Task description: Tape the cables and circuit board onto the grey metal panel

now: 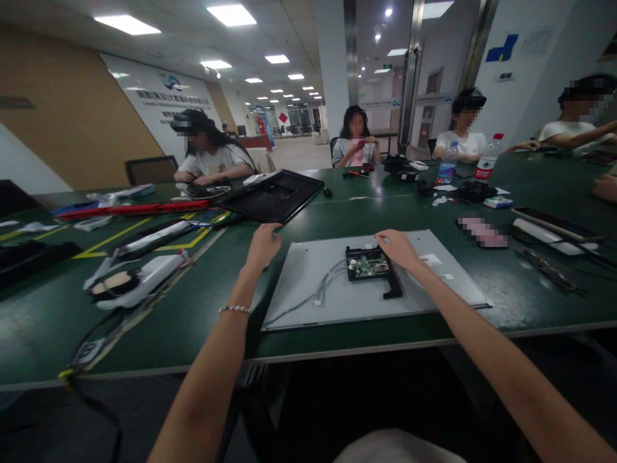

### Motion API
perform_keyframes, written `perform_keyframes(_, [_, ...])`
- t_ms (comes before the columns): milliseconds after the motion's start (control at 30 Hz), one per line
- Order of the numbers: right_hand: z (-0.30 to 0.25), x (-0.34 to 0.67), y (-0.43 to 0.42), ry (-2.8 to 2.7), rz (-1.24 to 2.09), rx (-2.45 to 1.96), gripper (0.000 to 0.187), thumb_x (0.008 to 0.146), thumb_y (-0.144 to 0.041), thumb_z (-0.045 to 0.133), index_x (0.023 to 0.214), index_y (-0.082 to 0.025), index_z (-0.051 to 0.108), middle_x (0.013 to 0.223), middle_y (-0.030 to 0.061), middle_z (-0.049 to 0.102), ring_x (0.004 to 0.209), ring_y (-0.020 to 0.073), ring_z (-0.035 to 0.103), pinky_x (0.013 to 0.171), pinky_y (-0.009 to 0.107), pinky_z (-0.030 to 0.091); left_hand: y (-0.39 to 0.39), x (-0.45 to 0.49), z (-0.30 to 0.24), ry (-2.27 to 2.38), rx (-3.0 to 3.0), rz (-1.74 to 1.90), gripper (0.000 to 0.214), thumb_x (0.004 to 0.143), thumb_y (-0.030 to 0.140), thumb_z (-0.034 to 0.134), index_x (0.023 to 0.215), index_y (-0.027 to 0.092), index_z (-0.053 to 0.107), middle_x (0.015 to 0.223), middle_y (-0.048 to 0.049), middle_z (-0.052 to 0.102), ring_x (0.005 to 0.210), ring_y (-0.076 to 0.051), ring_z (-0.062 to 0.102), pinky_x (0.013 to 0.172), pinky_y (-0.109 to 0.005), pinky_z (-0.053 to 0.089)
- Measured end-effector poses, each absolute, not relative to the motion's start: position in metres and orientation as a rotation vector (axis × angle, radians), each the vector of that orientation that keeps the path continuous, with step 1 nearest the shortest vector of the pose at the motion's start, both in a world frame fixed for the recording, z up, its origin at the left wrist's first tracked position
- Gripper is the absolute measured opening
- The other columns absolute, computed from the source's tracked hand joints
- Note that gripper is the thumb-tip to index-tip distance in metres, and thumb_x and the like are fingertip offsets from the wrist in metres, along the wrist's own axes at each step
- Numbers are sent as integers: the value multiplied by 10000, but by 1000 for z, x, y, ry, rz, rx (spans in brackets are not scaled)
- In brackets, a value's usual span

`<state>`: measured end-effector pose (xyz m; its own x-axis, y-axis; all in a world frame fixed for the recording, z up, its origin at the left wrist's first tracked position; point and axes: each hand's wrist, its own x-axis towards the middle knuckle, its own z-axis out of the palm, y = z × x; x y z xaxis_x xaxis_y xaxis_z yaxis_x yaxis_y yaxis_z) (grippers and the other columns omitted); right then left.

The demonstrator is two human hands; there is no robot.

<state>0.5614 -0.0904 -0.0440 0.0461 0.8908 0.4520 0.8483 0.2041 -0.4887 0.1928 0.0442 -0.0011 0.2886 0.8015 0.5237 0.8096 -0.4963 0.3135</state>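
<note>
A grey metal display panel [299, 273] lies flat on the table in front of me. On it sits a green circuit board [369, 265] in a black plastic bracket [394, 286], with grey cables [324, 286] running from the board to the panel's left edge. My right hand [398, 249] is over the bracket's upper right corner, thumb and fingertips pinched together; what is between them is too small to make out. To the left of the panel, my left hand [264, 247] hovers with loosely bent fingers apart, close to the near edge of a black monitor casing [274, 193], holding nothing visible.
A white-and-black device [139, 280] and red strips [144, 208] lie on the left of the green table [212, 334]. Two bottles [488, 157], a phone [482, 232] and a white bar [544, 236] are on the right. Several people sit around the far side.
</note>
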Motion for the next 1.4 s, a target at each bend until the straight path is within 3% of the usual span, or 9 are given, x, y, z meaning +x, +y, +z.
perform_keyframes(133, [-44, 562, -92, -1765, 65, -1653, 248, 918, -187, 500, 1007, -176, 731, 1095, 81, 728, 1080, 207, 643, 986, 302, 434, 53, 176, -7, -1813, -2469, -983, 481, 766, 261, 516, 1203, 109, 645, 1161, -116, 631, 863, -186, 608, 897, -305, 469])
perform_keyframes(400, [-43, 559, -96, -1775, 45, -1670, 242, 920, -190, 498, 1000, -176, 727, 1100, 82, 723, 1075, 213, 641, 978, 309, 435, 54, 169, -10, -2020, -2660, -869, 540, 626, 269, 557, 1136, 154, 690, 1116, -66, 699, 874, -210, 624, 827, -293, 488])
perform_keyframes(567, [-42, 558, -98, -1778, 38, -1674, 248, 920, -192, 496, 1020, -171, 722, 1095, 86, 723, 1068, 214, 640, 972, 320, 436, 60, 157, -12, -2024, -2477, -855, 534, 621, 274, 560, 1119, 149, 708, 1070, -83, 711, 878, -222, 639, 791, -284, 486])
perform_keyframes(867, [-40, 558, -100, -1783, 40, -1668, 253, 923, -199, 498, 1044, -164, 717, 1114, 89, 719, 1079, 214, 635, 979, 322, 434, 50, 155, -9, -1983, -2500, -679, 233, 650, 242, 581, 786, 217, 769, 798, -42, 737, 815, -244, 651, 734, -293, 482])
perform_keyframes(1000, [-40, 558, -101, -1773, 39, -1659, 251, 919, -199, 497, 1036, -174, 718, 1113, 84, 719, 1080, 218, 635, 981, 331, 435, 43, 161, 2, -1998, -2456, -858, 210, 671, 238, 581, 762, 201, 766, 804, -49, 740, 829, -243, 660, 776, -295, 485])
perform_keyframes(1233, [-36, 557, -104, -1753, 38, -1610, 258, 917, -190, 488, 1048, -170, 709, 1118, 86, 714, 1076, 215, 636, 985, 336, 441, 30, 179, 20, -1983, -2667, -1710, 377, 667, 390, 682, 938, 137, 749, 847, -72, 722, 742, -173, 618, 708, -282, 493])
perform_keyframes(1300, [-34, 554, -107, -1757, 38, -1588, 267, 921, -185, 479, 1068, -183, 701, 1127, 74, 710, 1078, 203, 634, 990, 329, 439, 22, 187, 22, -1992, -2882, -1681, 401, 637, 416, 729, 925, 138, 742, 872, -87, 713, 749, -169, 606, 703, -288, 497])
perform_keyframes(1400, [-29, 546, -112, -1810, 44, -1481, 283, 925, -198, 481, 1126, -175, 679, 1156, 79, 696, 1097, 201, 619, 1006, 337, 432, 8, 206, 22, -1925, -3237, -1345, 396, 632, 438, 759, 897, 145, 733, 872, -80, 696, 742, -154, 590, 706, -287, 498])
